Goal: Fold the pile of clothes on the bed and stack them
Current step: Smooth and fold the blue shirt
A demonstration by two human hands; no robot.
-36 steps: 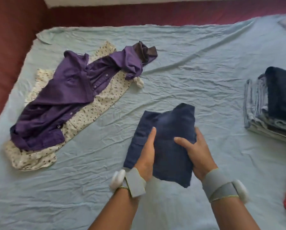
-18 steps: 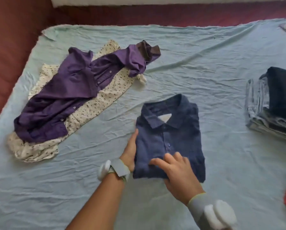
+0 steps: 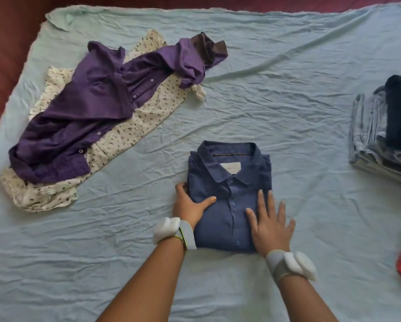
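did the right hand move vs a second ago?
Yes. The right hand has let go of the navy shirt's right edge and now lies flat on its lower front. The shirt, then held up, now lies collar-up on the sheet.

Bed with wrinkled pale sheet, dark red surround.
Light blue-green sheet [image 3: 276,108] covers the bed, creased all over, corner turned up far left; maroon surface [image 3: 6,47] runs along left and top edges. Soft, even light.
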